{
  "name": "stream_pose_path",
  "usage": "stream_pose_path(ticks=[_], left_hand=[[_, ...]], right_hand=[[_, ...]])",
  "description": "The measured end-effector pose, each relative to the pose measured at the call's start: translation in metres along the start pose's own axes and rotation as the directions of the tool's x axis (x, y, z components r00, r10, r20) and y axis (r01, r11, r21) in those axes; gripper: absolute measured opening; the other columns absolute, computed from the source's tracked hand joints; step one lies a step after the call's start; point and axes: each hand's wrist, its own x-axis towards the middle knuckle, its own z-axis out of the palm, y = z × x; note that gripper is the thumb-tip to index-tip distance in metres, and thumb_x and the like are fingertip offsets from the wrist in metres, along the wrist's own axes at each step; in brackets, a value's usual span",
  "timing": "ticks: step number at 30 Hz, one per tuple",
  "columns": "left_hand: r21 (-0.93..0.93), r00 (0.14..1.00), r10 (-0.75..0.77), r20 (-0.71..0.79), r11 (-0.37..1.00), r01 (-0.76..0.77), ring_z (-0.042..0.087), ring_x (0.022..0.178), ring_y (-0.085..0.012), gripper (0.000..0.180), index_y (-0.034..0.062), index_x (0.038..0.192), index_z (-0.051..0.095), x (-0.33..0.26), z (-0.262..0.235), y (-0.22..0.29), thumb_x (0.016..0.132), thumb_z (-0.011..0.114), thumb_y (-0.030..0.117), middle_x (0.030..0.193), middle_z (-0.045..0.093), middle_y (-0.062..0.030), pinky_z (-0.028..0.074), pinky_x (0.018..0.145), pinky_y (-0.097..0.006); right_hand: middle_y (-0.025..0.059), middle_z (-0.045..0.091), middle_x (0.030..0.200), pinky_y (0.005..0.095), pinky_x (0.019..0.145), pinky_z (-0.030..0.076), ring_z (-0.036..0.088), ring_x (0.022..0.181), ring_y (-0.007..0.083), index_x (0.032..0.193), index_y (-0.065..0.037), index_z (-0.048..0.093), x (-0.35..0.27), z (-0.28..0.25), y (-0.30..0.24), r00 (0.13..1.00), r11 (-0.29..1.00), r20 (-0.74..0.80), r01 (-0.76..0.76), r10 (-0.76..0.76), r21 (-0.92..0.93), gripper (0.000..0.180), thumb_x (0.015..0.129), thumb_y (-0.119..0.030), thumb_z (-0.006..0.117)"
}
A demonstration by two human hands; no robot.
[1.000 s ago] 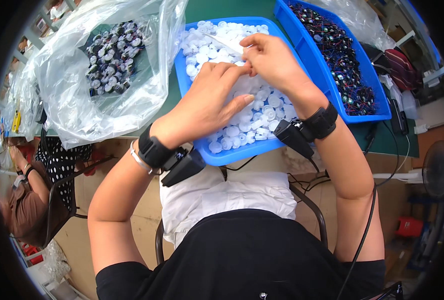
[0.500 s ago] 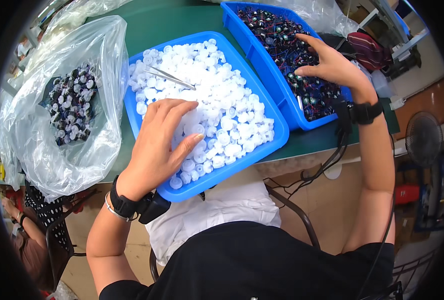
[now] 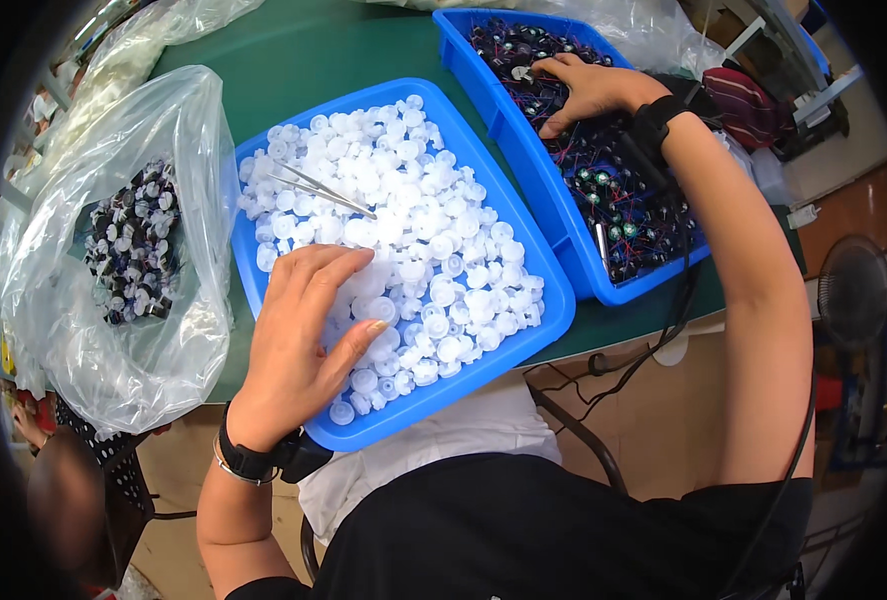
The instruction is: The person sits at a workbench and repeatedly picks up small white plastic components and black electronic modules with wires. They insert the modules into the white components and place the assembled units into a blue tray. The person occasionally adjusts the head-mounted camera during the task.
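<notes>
My left hand [image 3: 304, 335] rests over the near left part of a blue tray [image 3: 554, 310] full of small translucent white plastic caps [image 3: 444, 290]. Its thumb and fingers are apart, with loose caps between them. A pair of metal tweezers [image 3: 324, 190] lies on the caps beyond that hand. At the right, my right hand [image 3: 599, 92] reaches into a blue bin [image 3: 504, 105] of small dark round parts with red and blue wires [image 3: 614, 210]. Its thumb and index finger are spread; a small silvery disc [image 3: 521, 73] lies by the index fingertip.
A clear plastic bag [image 3: 199, 150] at the left contains dark parts with white caps [image 3: 134, 240]. The green table [image 3: 294, 45] carries everything. Black cables [image 3: 654, 345] hang at the right near a fan [image 3: 854, 290]. Another person sits at the lower left.
My right hand has moved to the far left within the bin, its forearm now crossing the bin's right side. My left hand stays over the caps. The whole view has shifted slightly.
</notes>
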Motion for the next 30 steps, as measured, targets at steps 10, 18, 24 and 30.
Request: stream_pose_path(ticks=[10, 18, 24, 30], left_hand=[[-0.020, 1.000, -0.008, 0.017, 1.000, 0.008, 0.048, 0.113, -0.0331, 0.052, 0.0019, 0.123, 0.053, -0.002, 0.000, -0.002, 0.075, 0.071, 0.010, 0.120, 0.055, -0.0149, 0.038, 0.098, -0.040], [-0.028, 1.000, 0.010, -0.001, 1.000, -0.010, 0.048, 0.113, -0.0331, 0.050, 0.0013, 0.122, 0.054, -0.003, -0.001, -0.004, 0.075, 0.071, 0.011, 0.120, 0.055, -0.0145, 0.038, 0.098, -0.039], [-0.020, 0.998, 0.043, -0.035, 0.999, -0.044, 0.050, 0.108, -0.0339, 0.046, 0.0031, 0.119, 0.055, -0.004, 0.000, -0.005, 0.077, 0.071, 0.015, 0.115, 0.057, -0.0135, 0.041, 0.093, -0.041], [-0.022, 0.998, 0.050, -0.028, 0.998, -0.051, 0.050, 0.108, -0.0336, 0.046, 0.0030, 0.119, 0.055, -0.001, 0.001, -0.003, 0.077, 0.071, 0.014, 0.115, 0.057, -0.0133, 0.041, 0.093, -0.040]], right_hand=[[0.0159, 0.032, 0.146, 0.0405, 0.104, 0.039, 0.044, 0.127, 0.0337, 0.146, -0.005, 0.028, -0.037, 0.009, -0.004, 0.990, 0.993, 0.139, 0.002, -0.018, 0.115, 0.104, 0.064, -0.044, 0.078], [0.0126, 0.058, 0.110, 0.0334, 0.084, 0.049, 0.057, 0.100, 0.0232, 0.124, -0.003, 0.052, -0.024, 0.031, 0.027, 0.975, 0.967, -0.155, 0.183, -0.156, 0.178, 0.060, 0.067, -0.012, 0.069], [0.0032, 0.060, 0.084, 0.0242, 0.072, 0.046, 0.057, 0.080, 0.0116, 0.106, -0.003, 0.059, -0.052, 0.010, 0.056, 0.974, 0.683, -0.225, 0.159, 0.008, 0.713, 0.039, 0.067, -0.007, 0.066], [0.0028, 0.063, 0.087, 0.0253, 0.073, 0.048, 0.059, 0.081, 0.0103, 0.117, -0.006, 0.060, -0.072, -0.036, 0.051, 0.972, 0.631, -0.235, 0.189, -0.011, 0.753, 0.045, 0.072, -0.010, 0.064]])
